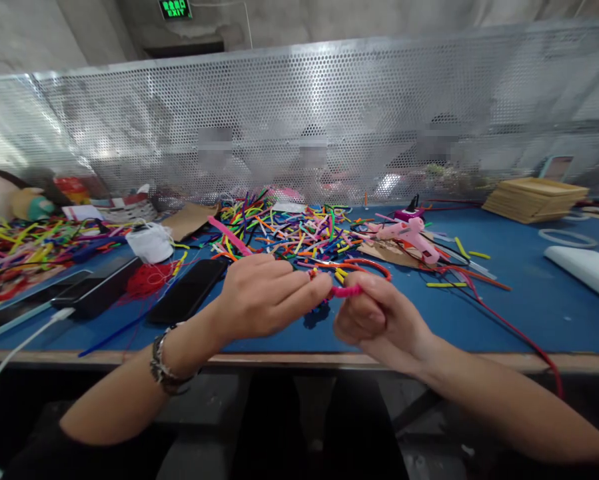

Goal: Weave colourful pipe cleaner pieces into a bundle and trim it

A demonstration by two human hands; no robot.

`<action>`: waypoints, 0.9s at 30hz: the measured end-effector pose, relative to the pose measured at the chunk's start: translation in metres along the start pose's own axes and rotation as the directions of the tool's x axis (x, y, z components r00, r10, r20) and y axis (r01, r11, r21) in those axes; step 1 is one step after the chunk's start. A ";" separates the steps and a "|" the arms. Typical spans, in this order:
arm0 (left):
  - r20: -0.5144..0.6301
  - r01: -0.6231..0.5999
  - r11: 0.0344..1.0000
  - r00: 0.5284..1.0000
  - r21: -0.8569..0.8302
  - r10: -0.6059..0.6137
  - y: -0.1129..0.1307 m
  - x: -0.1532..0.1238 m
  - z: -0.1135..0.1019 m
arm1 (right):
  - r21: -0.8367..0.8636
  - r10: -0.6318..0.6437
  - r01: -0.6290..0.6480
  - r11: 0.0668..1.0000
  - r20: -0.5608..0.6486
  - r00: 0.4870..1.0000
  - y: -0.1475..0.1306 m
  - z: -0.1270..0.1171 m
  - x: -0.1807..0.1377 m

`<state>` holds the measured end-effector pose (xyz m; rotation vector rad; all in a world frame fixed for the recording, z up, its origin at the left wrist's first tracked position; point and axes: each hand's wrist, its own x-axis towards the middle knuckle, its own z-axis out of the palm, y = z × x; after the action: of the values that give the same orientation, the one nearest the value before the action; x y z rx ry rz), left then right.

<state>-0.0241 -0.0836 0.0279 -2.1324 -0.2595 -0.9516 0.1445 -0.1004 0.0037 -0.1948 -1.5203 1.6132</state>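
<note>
Between my two hands stretches a short twisted bit of a pink pipe cleaner (pixel 348 291), held above the front part of the blue table. My left hand (pixel 272 293) is closed on it, palm down; a longer pink length sticks out past the knuckles toward the upper left. Thumb and curled fingers of my right hand (pixel 376 310) pinch the other end. Some small coloured pieces show just behind the left fingertips, partly hidden. A heap of cut, many-coloured pipe cleaners (pixel 299 230) lies behind both hands.
Right of the heap lies a pink glue gun (pixel 406 235) with a red cable (pixel 516 323). A black phone (pixel 186 291), a power bank (pixel 96 287) and red yarn (pixel 146 280) lie left. Wooden frames (pixel 536 199) stand back right, before a perforated metal screen (pixel 279 113).
</note>
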 end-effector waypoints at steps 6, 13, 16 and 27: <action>0.256 0.343 0.883 0.929 -0.319 -0.268 0.001 0.002 -0.008 | -0.725 -0.370 0.248 0.643 -0.011 0.929 -0.005 -0.010 0.001; 0.672 0.727 0.257 0.687 -0.637 -0.277 0.002 0.009 -0.009 | -0.778 -0.492 0.412 -0.474 0.622 0.609 -0.017 -0.032 0.006; 0.677 0.733 0.223 0.680 -0.643 -0.282 0.005 0.010 -0.009 | -0.765 -0.469 0.348 -0.543 0.619 0.630 -0.019 -0.034 0.008; 0.319 0.394 0.861 0.901 -0.322 -0.293 0.005 0.003 -0.011 | -0.934 -0.338 0.350 0.068 0.309 0.889 -0.019 -0.025 0.005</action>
<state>-0.0256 -0.0948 0.0319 -2.6346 -0.6586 -0.9808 0.1668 -0.0818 0.0162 -0.4839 -2.2147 -0.0528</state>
